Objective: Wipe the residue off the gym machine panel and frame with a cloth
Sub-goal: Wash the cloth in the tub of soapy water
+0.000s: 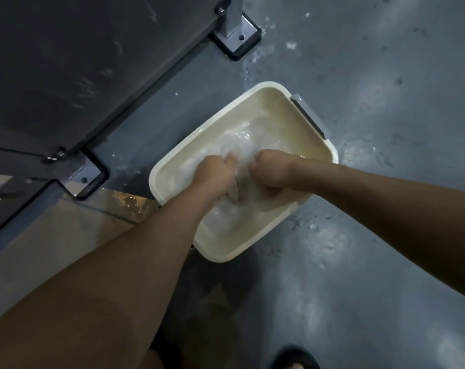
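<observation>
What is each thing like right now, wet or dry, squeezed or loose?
basin, on the floor, holding foamy water
cloth, wet, bunched between both hands
left hand, curled, gripping the cloth
right hand, curled, gripping the cloth
panel, streaked with pale smears
floor, wet, splashed with foam

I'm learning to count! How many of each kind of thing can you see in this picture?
Hands: 2, left hand, right hand
Tub: 1
Machine feet: 2, far foot, near foot
Sandal: 1
Total: 6
</observation>
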The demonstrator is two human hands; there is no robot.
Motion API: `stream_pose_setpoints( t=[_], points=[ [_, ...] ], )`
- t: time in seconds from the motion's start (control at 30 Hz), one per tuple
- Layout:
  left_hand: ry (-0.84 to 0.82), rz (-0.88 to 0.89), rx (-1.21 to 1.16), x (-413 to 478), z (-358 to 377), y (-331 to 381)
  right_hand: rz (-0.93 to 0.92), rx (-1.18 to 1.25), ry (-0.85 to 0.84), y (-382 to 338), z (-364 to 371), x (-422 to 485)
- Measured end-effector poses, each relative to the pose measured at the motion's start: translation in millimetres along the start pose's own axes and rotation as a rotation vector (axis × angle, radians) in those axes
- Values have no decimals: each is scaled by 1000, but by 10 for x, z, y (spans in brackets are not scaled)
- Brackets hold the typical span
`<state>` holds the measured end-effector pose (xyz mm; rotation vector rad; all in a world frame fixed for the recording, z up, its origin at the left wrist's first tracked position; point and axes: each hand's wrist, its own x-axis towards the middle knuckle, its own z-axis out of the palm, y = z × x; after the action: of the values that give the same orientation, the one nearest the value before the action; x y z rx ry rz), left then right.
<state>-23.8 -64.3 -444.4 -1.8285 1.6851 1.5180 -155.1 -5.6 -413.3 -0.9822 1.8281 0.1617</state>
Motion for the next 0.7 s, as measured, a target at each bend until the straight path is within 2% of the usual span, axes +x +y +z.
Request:
stream_pose_setpoints(
  t=[0.13,0.23,0.33,0.4,0.5,0.6,0.7],
  points=[
    [14,-21,-228,35,-16,-30,46,-8,160,-14,-104,-74],
    [-91,-15,-510,-78,-21,20,51,260,214,13,-131,-52],
    [-152,-16,-520,-173,-47,65,-4,649,98,34,-67,-48],
    [-140,5,-440,-135,-42,14,-115,702,-1,75,-2,-54],
    [-82,37,-268,-67,17,-56,-131,565,22,107,47,-7],
    [22,157,22,-51,31,-60,-113,196,87,56,30,24],
    [91,130,25,-42,4,-41,-130,-32,116,-9,23,24]
  ],
)
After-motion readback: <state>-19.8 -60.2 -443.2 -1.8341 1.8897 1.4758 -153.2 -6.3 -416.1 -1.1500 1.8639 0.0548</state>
